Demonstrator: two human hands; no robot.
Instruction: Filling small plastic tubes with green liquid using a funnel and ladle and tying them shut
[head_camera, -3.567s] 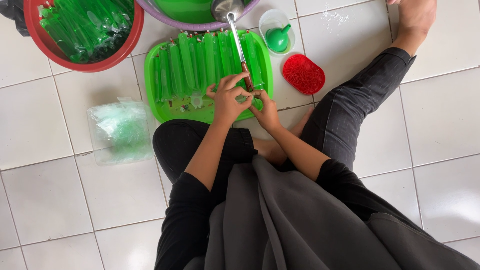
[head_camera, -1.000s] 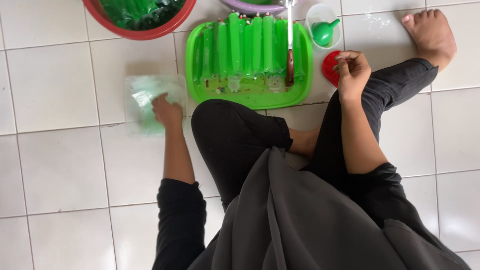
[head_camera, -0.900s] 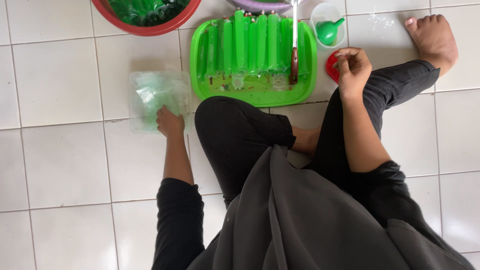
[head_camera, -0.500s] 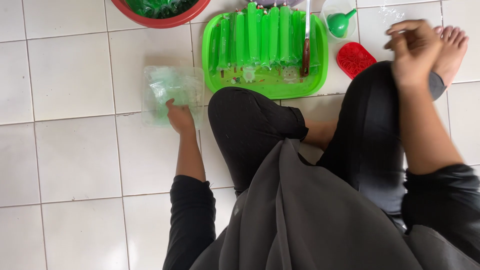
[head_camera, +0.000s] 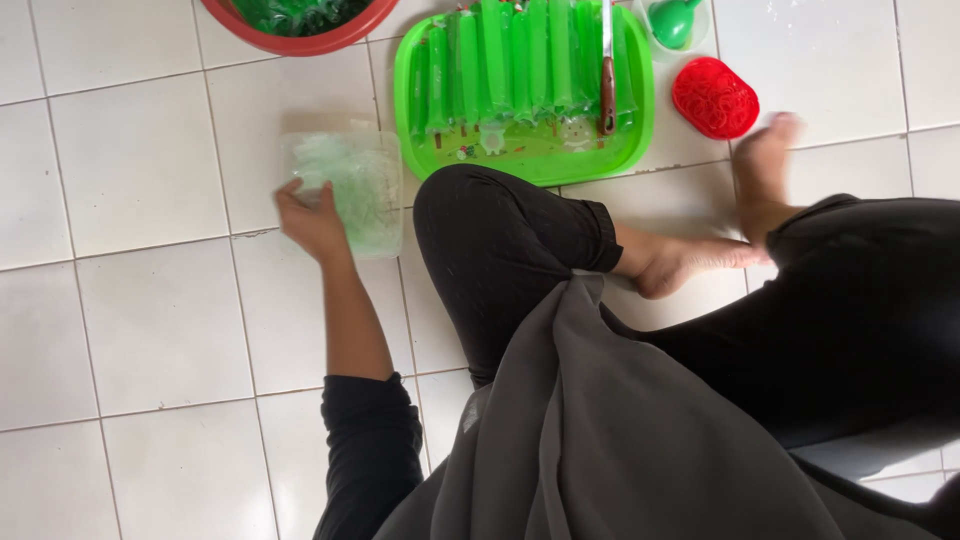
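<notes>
Plastic bags (head_camera: 345, 185): left hand (head_camera: 312, 222) stays on, fingers spread; right hand gone, apparently.

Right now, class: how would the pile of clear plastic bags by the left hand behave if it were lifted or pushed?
The pile of clear plastic bags looks thin and crumpled, so it would probably flop and weigh little. The left hand rests on its edge; on the glossy tiled floor, the pile would likely slide easily and the bags may separate.

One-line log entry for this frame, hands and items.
left hand: on clear bag stack | right hand: blurred, empty, near red band dish | green tray: filled tubes
</notes>
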